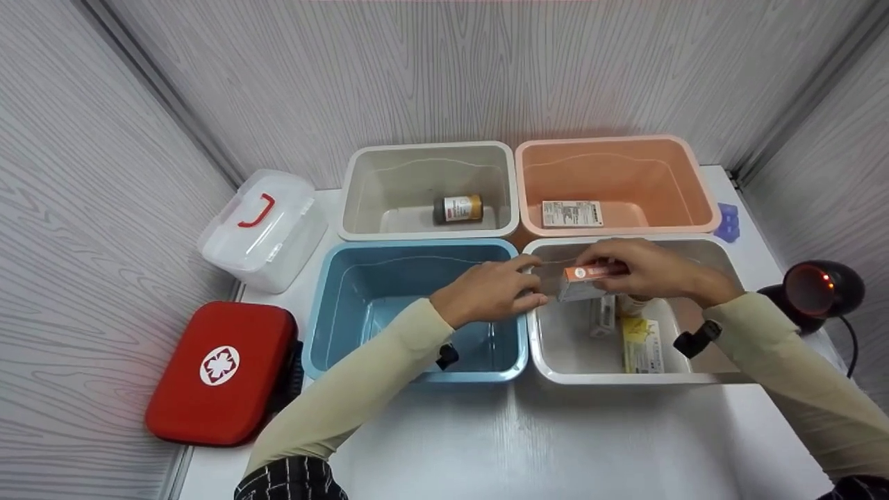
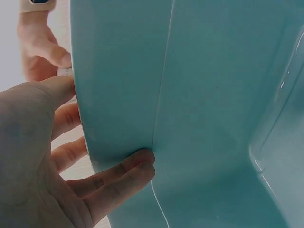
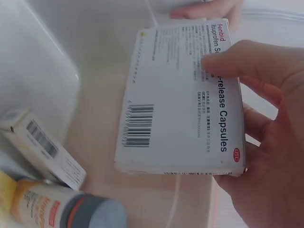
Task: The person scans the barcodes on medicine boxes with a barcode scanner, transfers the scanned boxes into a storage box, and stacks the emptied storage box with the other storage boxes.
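Observation:
My right hand [image 1: 646, 271] grips a white and orange ibuprofen capsule box [image 3: 175, 99], thumb on its printed face and fingers behind. This carton is above the near right grey-white bin [image 1: 625, 378]. Inside that bin lie a small white box [image 3: 42, 147], a bottle with a grey cap [image 3: 42, 204] and a yellow-and-white box [image 1: 642, 347]. My left hand [image 1: 493, 292] is at the adjoining side of the blue bin [image 1: 361, 278], its fingers spread and loosely bent. In the left wrist view, two fingers [image 2: 121, 178] lie over the blue wall's inner side; whether they press it I cannot tell.
A brown bottle [image 1: 460, 208] lies in the back left beige bin [image 1: 430, 147]; a white box [image 1: 571, 214] is in the orange bin [image 1: 694, 167]. At left are a red first-aid case [image 1: 215, 410] and a red-handled clear box [image 1: 292, 201]. A black device [image 1: 851, 292] stands right.

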A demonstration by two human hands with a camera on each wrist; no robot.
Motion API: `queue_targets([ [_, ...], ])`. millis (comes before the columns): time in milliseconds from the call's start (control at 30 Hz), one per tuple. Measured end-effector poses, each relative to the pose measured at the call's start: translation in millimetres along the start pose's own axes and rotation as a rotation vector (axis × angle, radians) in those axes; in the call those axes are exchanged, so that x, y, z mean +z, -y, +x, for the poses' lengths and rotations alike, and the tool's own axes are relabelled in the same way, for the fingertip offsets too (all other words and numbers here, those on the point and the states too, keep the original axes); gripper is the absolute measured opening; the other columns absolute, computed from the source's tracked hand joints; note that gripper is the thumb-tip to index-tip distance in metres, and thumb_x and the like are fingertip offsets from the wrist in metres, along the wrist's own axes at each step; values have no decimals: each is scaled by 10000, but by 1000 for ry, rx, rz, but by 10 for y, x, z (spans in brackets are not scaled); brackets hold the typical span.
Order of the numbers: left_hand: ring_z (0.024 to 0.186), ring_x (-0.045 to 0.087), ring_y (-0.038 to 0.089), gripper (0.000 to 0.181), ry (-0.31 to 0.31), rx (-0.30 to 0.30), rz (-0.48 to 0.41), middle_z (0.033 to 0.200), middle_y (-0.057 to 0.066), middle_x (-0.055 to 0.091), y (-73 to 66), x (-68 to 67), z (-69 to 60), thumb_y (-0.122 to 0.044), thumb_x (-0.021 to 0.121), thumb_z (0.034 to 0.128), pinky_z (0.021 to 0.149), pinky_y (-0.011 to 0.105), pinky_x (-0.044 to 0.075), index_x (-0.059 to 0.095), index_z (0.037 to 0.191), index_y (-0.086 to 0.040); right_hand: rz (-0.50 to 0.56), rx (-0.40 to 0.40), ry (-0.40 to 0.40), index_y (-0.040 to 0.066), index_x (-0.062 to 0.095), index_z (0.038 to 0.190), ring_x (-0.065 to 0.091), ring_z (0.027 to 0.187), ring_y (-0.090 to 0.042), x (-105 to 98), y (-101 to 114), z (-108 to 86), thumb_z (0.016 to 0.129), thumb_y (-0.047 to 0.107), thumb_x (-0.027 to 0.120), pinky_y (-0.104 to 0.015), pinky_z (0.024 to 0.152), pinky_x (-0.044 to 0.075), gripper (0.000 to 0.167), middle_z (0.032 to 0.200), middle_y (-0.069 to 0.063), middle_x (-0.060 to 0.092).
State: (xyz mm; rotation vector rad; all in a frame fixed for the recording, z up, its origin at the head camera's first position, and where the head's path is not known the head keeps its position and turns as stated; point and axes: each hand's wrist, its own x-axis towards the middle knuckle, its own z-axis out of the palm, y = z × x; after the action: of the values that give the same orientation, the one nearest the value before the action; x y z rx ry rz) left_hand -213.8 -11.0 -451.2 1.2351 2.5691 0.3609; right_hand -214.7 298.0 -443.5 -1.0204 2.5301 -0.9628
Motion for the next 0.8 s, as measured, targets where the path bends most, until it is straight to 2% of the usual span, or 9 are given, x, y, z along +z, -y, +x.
queue_targets([
  [100,1144,696,214,432,-3,6,-2,1712,54,453,3,6,-9,-491,494,1157,1063,425,577,738,1379,-213,16,5,-73,99,689,1287,608,931,-125,-33,6,-82,1021,8,723,-242,811,521,283,1133,-25,702],
  [167,1152,694,211,432,-4,8,-6,1715,53,448,5,11,-12,-489,490,1159,1067,427,574,737,1378,-210,38,20,-110,72,628,1310,622,949,-133,-65,4,-140,1007,-34,712,-224,806,535,332,1132,-60,700],
  [267,1223,693,215,442,-2,6,-6,1718,47,443,4,11,-17,-494,484,1160,1110,436,559,734,1387,-208,49,65,-147,83,538,1424,656,1035,-115,-129,2,-243,990,-75,704,-200,847,565,490,1234,-104,697],
  [333,1254,691,220,444,-1,4,-5,1720,46,441,5,9,-17,-494,487,1159,1126,440,552,735,1388,-205,35,72,-178,95,533,1481,663,1090,-74,-166,-11,-323,985,-88,710,-196,877,577,557,1292,-113,699],
  [400,1290,683,226,443,1,0,-6,1721,42,441,6,7,-17,-493,491,1158,1145,443,542,736,1390,-206,21,71,-214,109,583,1477,655,1105,-19,-191,-35,-400,985,-92,710,-168,892,562,546,1296,-82,705],
  [567,1351,653,238,439,9,-10,-21,1726,37,436,8,5,-16,-488,503,1154,1185,450,517,729,1402,-205,1,70,-326,55,682,1338,644,1079,33,-217,-127,-599,1009,-52,702,-100,903,499,347,1193,51,715],
  [700,1387,632,248,451,15,-12,-34,1731,38,427,10,3,-11,-498,496,1154,1207,458,498,722,1412,-206,-37,114,-447,32,693,1331,622,1042,68,-235,-178,-760,1001,-23,727,-87,881,449,336,1167,209,672],
  [800,1398,627,249,445,17,-10,-38,1736,36,420,11,0,-11,-496,489,1156,1212,451,494,726,1402,-211,-11,136,-551,-9,666,1355,609,1034,47,-270,-205,-872,993,-48,726,-93,876,438,369,1188,229,655],
])
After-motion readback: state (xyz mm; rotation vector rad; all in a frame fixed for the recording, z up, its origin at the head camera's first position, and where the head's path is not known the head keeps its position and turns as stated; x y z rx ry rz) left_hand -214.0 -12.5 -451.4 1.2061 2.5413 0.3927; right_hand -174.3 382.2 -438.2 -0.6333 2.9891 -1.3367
